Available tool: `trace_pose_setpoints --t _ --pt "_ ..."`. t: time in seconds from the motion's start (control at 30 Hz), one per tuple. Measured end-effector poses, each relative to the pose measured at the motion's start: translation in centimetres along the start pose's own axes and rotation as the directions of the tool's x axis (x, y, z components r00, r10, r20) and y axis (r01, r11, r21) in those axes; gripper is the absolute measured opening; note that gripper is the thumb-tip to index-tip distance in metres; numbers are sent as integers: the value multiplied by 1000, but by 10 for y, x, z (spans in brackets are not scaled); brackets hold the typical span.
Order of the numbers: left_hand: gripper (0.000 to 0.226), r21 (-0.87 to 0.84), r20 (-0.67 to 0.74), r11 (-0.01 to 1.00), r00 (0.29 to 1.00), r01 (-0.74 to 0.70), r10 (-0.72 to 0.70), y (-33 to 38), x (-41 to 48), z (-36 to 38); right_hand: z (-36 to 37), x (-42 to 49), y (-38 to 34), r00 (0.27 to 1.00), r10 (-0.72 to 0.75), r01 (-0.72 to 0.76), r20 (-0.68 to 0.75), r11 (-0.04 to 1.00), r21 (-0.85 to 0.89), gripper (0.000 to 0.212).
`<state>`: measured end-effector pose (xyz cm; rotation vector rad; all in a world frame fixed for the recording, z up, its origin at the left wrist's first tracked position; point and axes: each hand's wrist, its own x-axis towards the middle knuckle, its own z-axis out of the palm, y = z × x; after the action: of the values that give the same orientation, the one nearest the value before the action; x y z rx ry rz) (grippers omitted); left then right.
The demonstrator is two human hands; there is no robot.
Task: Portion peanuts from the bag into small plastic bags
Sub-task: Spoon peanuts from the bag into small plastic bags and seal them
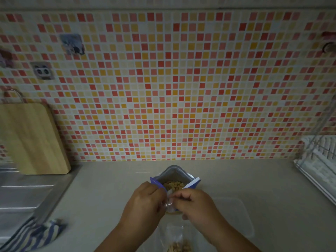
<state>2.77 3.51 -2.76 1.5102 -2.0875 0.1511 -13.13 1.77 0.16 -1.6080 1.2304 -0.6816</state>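
— From the head camera, what do we see in front of us?

— The peanut bag (190,183), blue and white with a silvery inside, stands open on the counter (101,193) close to the tiled wall (181,88). We can see peanuts (173,185) down in its mouth.

— And our hands?

— Both are low in the middle, just in front of that bag. Our left hand (143,202) has its fingers curled and pinches one side of a small plastic bag (170,205). Our right hand (197,204) pinches the other side, fingertips bent in toward the left hand. The little bag hangs between them, touching both, and something tan shows at its bottom edge. It is blurred, so we cannot tell how full it is.

— Anything already filled?

— A second small bag (179,245) lies on the counter between our forearms at the bottom edge, with peanuts inside it.

— What else is around us?

— A clear plastic tray (241,215) lies flat just to the right of our right hand. Far right stands a dish rack (320,160). On the left, a wooden cutting board (31,139) leans against the wall above the steel sink (23,193), and a striped cloth (36,233) lies crumpled at the sink's near corner.
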Motion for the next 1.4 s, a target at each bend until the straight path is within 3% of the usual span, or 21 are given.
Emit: trace_pose_setpoints --t 0.1,0.2,0.23,0.37,0.47,0.5,0.53,0.57,0.63,0.67,0.77,0.87,1.0,1.1,1.27,1.33,1.4 --pt "45 -93 53 991 995 93 -89 2 2 -5 -3 4 -2 1000 -14 14 -4 997 -70 34" --pt "75 -212 211 958 966 193 -148 4 3 -8 -9 6 -8 997 -44 52 61 990 -129 29" --pt "75 -234 233 952 962 200 -145 5 6 -10 -10 7 -11 995 -66 75 71 987 -140 27" --pt "46 -290 189 936 971 200 -149 2 13 -16 -15 12 -21 987 -131 145 95 977 -155 25" --pt "33 -323 199 908 957 266 -210 -8 15 -17 -27 23 -27 982 -187 180 -11 960 -212 24" --pt "30 -322 211 903 952 283 -223 -11 17 -18 -31 31 -27 970 -242 210 -38 903 -375 23" --pt "27 -322 220 899 947 296 -233 -13 19 -17 -34 39 -27 957 -291 241 12 767 -595 24" --pt "25 -325 226 895 944 305 -240 -16 21 -16 -35 48 -28 950 -286 269 124 553 -789 25" --pt "21 -318 234 895 941 313 -246 -20 26 -13 -31 61 -29 954 -84 295 287 117 -948 27" --pt "22 -301 243 900 938 314 -246 -23 29 -11 -28 65 -29 955 6 298 298 -14 -954 27" --pt "32 -179 287 937 927 298 -240 -27 34 -7 -20 75 -27 953 62 304 297 -158 -940 29" --pt "31 -107 318 948 913 301 -254 -27 38 -5 -20 80 -27 957 43 291 288 -138 -947 33" --pt "24 -216 348 912 901 348 -261 -29 38 -5 -30 75 -38 972 -58 231 227 66 -971 30" --pt "18 -273 347 883 895 382 -280 -31 39 -5 -31 77 -50 980 62 178 189 144 -973 31" --pt "21 -338 389 844 878 417 -278 -31 42 -8 -4 92 -38 926 340 126 162 127 -984 49" --pt "20 -367 398 831 878 418 -266 -33 42 -10 5 90 -30 897 423 29 127 231 -972 49" --pt "19 -381 402 825 879 417 -258 -33 42 -11 8 84 -26 913 391 -52 115 390 -919 39"
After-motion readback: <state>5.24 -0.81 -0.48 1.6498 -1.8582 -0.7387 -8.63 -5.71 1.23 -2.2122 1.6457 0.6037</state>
